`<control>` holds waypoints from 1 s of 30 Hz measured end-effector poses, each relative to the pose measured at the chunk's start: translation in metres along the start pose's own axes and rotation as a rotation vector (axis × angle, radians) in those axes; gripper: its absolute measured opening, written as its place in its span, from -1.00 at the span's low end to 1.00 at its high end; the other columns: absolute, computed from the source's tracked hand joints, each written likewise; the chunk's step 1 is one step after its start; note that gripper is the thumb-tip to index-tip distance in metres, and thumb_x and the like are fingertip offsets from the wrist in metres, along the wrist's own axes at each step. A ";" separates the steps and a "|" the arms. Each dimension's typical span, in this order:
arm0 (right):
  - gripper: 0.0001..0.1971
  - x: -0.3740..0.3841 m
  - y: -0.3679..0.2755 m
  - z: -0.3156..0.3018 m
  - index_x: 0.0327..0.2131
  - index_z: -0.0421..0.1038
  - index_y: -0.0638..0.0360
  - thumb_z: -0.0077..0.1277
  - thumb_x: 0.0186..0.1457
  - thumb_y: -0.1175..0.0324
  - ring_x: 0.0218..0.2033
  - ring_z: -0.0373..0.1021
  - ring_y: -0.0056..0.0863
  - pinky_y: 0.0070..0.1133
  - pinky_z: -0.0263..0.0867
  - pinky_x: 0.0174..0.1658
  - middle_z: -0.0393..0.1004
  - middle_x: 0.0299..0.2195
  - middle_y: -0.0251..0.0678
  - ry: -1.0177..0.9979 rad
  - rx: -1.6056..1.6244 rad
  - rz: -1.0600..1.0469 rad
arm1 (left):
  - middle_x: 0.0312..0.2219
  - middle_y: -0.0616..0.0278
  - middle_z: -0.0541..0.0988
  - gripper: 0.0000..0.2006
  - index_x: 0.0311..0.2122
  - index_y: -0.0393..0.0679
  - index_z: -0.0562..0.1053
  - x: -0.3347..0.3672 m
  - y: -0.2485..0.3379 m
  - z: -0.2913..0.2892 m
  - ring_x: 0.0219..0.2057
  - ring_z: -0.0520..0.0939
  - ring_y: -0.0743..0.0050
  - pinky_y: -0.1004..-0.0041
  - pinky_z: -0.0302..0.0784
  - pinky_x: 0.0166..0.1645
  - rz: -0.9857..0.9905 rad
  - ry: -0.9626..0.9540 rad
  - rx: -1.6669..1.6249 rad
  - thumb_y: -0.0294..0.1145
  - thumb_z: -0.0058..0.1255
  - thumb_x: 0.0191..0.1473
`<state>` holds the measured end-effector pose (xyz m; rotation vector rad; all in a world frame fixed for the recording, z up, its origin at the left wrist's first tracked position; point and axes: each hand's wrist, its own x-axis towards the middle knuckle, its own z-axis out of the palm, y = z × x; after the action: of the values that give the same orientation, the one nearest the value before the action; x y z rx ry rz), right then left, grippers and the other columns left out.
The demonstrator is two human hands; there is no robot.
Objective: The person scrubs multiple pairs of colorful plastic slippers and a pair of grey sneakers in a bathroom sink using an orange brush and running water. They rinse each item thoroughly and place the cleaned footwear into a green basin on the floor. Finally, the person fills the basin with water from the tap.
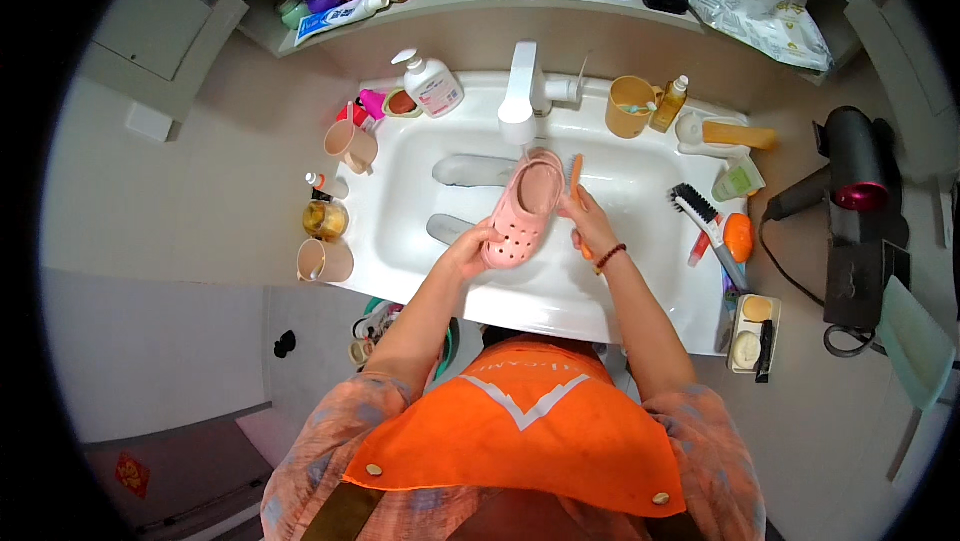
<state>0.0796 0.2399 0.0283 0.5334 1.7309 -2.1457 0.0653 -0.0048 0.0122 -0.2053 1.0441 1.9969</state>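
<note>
My left hand (468, 249) is closed on the toe end of a pink clog (518, 231) with round holes. I hold the shoe over the white sink (640, 261), its heel beneath the white faucet (520, 101). My right hand (590, 225) grips an orange-handled toothbrush (576, 177), bristle head up beside the clog's opening. On the sink floor lie two grey insoles, one upper (470, 170) and one lower (448, 229), to the left of the shoe. A dark bead bracelet circles my right wrist.
Along the left rim stand a pump bottle (432, 88), a beige cup (352, 145) and a jar (325, 220). At right are a mug (630, 107), a hairbrush (704, 225) and a soap dish (745, 351). A hair dryer (850, 156) hangs on the right wall.
</note>
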 end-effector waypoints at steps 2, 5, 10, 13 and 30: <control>-0.38 0.015 -0.002 0.009 0.12 0.16 0.08 0.06 0.02 0.07 -0.80 0.10 -0.70 -0.71 0.05 -0.76 0.36 -0.47 -0.33 -0.049 0.065 -0.002 | 0.03 0.14 0.39 -0.34 0.18 -0.14 0.15 -0.002 0.001 0.002 0.02 0.46 0.23 0.22 0.37 0.13 -0.004 -0.010 0.093 -0.48 -0.03 -0.12; -0.47 0.030 0.006 0.018 -0.01 0.24 0.10 0.14 -0.03 0.13 -0.79 0.10 -0.71 -0.72 0.04 -0.76 0.35 -0.48 -0.38 -0.066 0.154 0.037 | 0.03 0.14 0.39 -0.35 0.19 -0.13 0.14 -0.010 0.006 0.005 0.01 0.46 0.24 0.24 0.39 0.10 -0.044 0.012 0.093 -0.36 0.03 -0.06; -0.66 0.027 0.015 0.035 -0.16 0.30 0.10 0.08 0.03 0.18 -0.78 0.11 -0.71 -0.71 0.03 -0.76 0.35 -0.53 -0.46 -0.146 0.417 0.098 | 0.02 0.16 0.39 -0.28 0.21 -0.12 0.11 -0.009 0.030 0.015 -0.03 0.48 0.28 0.28 0.43 0.04 -0.149 -0.040 -0.120 -0.10 0.11 -0.01; -0.71 0.042 0.020 0.021 -0.17 0.30 0.11 -0.02 0.11 0.18 -0.79 0.13 -0.70 -0.68 0.06 -0.76 0.37 -0.54 -0.41 -0.095 0.036 0.054 | 0.01 0.16 0.39 -0.27 0.21 -0.14 0.10 -0.003 0.047 0.042 -0.04 0.48 0.29 0.33 0.44 0.03 -0.082 -0.076 0.324 -0.13 0.12 -0.02; -0.58 0.004 -0.017 0.017 0.14 0.18 -0.18 -0.24 0.18 0.29 -0.35 0.40 0.09 -0.17 0.30 -0.30 0.45 -0.38 0.11 0.111 -0.873 -0.402 | -0.05 0.12 0.45 -0.25 0.20 -0.21 0.19 0.013 0.031 0.028 -0.12 0.50 0.42 0.52 0.40 -0.03 0.137 0.382 0.741 -0.51 0.08 -0.22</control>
<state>0.0666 0.2267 0.0445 0.0577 2.7431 -1.3239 0.0408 0.0146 0.0421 -0.1128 2.0100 1.5801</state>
